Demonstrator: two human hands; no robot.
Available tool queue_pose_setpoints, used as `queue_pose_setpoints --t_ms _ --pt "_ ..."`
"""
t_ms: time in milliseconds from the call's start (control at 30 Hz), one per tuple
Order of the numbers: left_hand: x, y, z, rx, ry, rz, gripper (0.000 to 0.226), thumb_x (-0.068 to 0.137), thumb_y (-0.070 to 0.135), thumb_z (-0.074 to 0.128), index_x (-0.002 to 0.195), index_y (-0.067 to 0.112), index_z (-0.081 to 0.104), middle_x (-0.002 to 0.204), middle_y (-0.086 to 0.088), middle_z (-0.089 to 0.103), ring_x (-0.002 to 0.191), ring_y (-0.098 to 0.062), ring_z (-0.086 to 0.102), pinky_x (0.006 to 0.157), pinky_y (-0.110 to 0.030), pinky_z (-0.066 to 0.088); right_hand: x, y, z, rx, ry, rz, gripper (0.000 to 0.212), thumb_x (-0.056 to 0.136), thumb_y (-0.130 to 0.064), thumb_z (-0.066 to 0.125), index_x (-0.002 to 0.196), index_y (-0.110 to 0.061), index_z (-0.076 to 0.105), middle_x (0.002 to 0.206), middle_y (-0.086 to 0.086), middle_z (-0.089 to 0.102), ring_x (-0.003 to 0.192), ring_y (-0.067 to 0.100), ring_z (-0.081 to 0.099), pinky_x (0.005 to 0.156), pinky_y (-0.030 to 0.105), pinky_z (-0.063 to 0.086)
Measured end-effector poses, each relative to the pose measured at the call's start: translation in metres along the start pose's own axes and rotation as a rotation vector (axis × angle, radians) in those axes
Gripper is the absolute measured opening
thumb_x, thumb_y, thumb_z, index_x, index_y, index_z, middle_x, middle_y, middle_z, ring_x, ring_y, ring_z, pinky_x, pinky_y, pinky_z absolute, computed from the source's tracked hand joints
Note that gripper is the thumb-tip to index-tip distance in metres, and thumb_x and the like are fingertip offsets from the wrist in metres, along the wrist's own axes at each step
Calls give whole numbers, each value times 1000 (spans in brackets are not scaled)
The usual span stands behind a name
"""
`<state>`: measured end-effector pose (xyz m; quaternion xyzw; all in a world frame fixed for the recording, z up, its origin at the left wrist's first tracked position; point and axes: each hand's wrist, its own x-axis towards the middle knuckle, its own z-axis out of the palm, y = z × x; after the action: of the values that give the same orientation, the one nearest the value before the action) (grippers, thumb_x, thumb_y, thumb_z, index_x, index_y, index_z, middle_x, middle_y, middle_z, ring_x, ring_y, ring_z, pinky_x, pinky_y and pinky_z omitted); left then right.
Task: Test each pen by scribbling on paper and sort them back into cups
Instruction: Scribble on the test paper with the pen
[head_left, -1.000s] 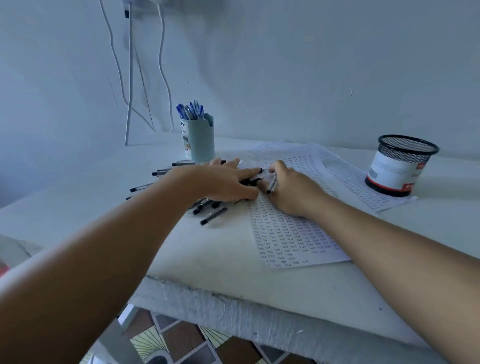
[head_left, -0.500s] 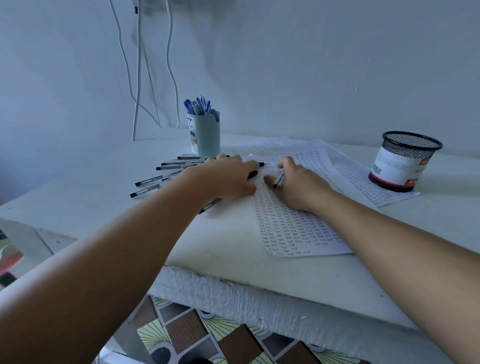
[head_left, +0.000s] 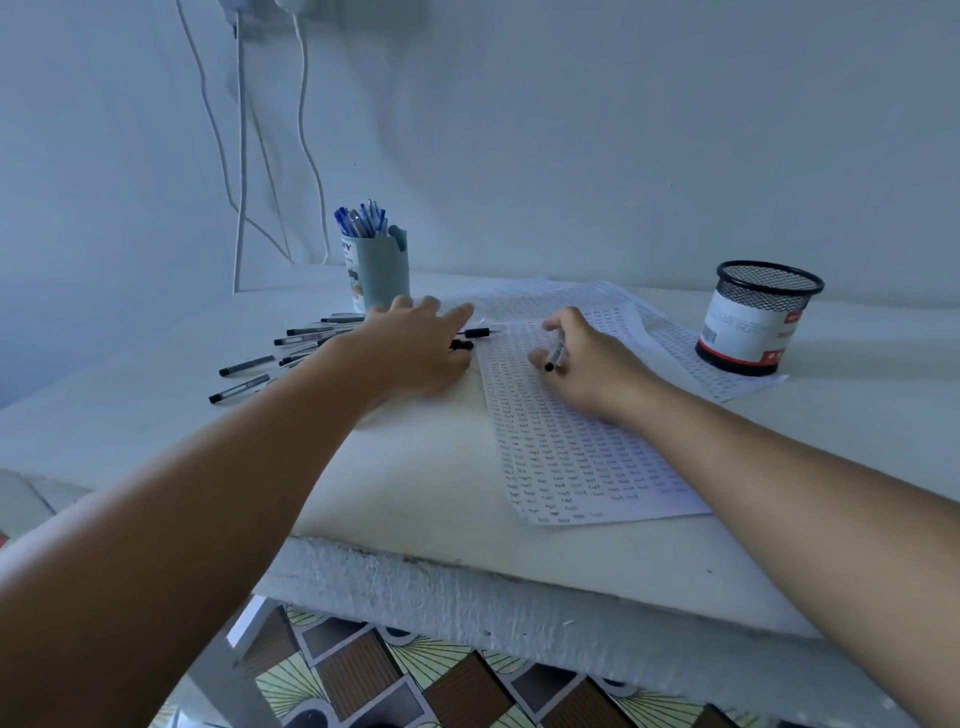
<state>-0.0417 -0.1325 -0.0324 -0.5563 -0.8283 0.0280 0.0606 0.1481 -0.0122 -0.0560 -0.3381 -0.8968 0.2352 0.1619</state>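
Observation:
My right hand (head_left: 582, 358) rests on the scribbled paper (head_left: 571, 457) and grips a black pen (head_left: 555, 357), its dark end pointing toward me. My left hand (head_left: 415, 353) lies flat with fingers spread over a heap of black pens (head_left: 291, 345) at the paper's left edge. Two pen ends (head_left: 470, 338) stick out beside its fingertips. A pale teal cup (head_left: 382, 275) full of blue pens stands behind the left hand. A black mesh cup (head_left: 756, 317) with a white and red label stands at the right.
More printed sheets (head_left: 675, 332) lie under and beyond the top paper, reaching the mesh cup. White cables (head_left: 244, 156) hang down the wall at the back left. The table's rough front edge (head_left: 519, 608) runs below my forearms, patterned floor tiles beneath.
My left hand has opened and slid a little away from me over the loose pens. The right hand keeps its pen and has barely shifted on the paper.

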Motion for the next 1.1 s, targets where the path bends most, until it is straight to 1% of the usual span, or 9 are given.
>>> queue_pose_setpoints --t_ms 67,167,333,467,700,867,967,1033,1100 --pt "3 17 -11 -63 34 40 62 102 48 39 160 32 22 159 -9 35 144 -35 31 115 -55 30 -2 6 -11 148 132 -40 34 108 -26 51 141 -20 47 118 -9 57 103 15 56 77 28 42" --pt "15 52 -23 -232 66 117 55 102 37 46 156 32 35 157 -4 39 145 -28 31 115 -52 32 -2 24 -30 357 343 26 22 108 -30 45 120 -25 63 104 -9 70 96 18 64 81 36 50" --pt "53 104 -20 -316 26 216 52 102 38 51 152 28 42 155 -3 45 143 -27 39 116 -44 33 -13 53 -37 805 464 191 24 98 -37 57 92 -24 75 73 -8 74 75 15 69 96 53 56" --pt "77 130 0 -328 -22 201 53 106 41 42 155 23 35 156 -8 44 142 -31 41 115 -45 34 -15 56 -36 887 516 212 13 96 -27 62 89 -19 70 74 -4 75 72 14 72 92 47 58" --pt "81 123 -4 -153 -217 199 64 103 64 27 159 33 28 165 -7 29 152 -34 23 120 -59 22 -12 67 -44 709 484 174 7 94 -24 66 89 -20 68 80 -5 75 72 9 68 78 34 54" --pt "72 114 -36 -9 -273 196 67 101 65 41 148 18 48 149 -4 52 133 -25 51 102 -43 38 -11 73 -45 467 306 103 16 98 -36 64 91 -25 72 77 -7 73 73 11 65 77 39 55" --pt "77 116 -32 -78 -227 174 74 93 71 51 146 20 47 142 -2 56 126 -25 54 91 -38 39 -7 71 -44 513 307 102 8 93 -33 67 95 -25 66 79 -3 74 75 17 68 84 48 59" --pt "80 116 -23 -184 -206 216 72 92 70 55 149 27 43 148 0 52 130 -24 51 100 -42 41 -3 73 -47 493 289 73 16 87 -33 71 95 -24 61 79 0 77 81 23 73 90 55 58" --pt "81 112 -18 -265 -244 271 71 92 70 54 153 39 37 158 4 41 141 -22 42 114 -47 34 0 71 -52 406 231 34 16 90 -29 75 93 -22 61 80 0 78 82 21 74 89 52 58"
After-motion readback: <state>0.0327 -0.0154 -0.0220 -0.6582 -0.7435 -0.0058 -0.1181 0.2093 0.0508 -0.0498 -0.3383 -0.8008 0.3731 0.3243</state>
